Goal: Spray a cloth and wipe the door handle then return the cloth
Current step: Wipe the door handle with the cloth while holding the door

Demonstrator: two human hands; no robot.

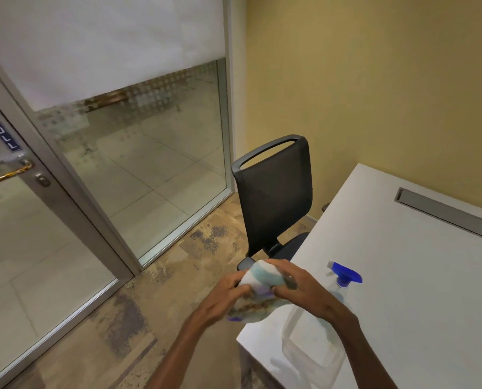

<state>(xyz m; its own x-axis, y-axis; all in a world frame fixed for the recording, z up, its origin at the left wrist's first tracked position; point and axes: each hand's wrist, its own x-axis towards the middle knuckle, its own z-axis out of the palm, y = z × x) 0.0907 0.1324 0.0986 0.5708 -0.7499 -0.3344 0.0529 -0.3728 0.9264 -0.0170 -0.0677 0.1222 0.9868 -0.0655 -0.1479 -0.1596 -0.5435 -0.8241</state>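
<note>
Both hands hold a bunched cloth (259, 279), white with teal and purple stripes, just past the near left corner of the white table (402, 276). My left hand (223, 299) grips it from the left and below. My right hand (298, 284) pinches its top and right side. A clear spray bottle with a blue trigger head (345, 273) stands on the table just right of my right hand, partly hidden by my wrist. The door handle (6, 172), a metal lever, sits on the glass door (23, 234) at the far left, under a blue PULL sign.
A black mesh office chair (273, 192) stands between the glass wall and the table. A clear plastic tray (312, 343) lies on the table near its front edge. A grey cable flap (444, 214) is set in the tabletop. Patterned floor lies between me and the door.
</note>
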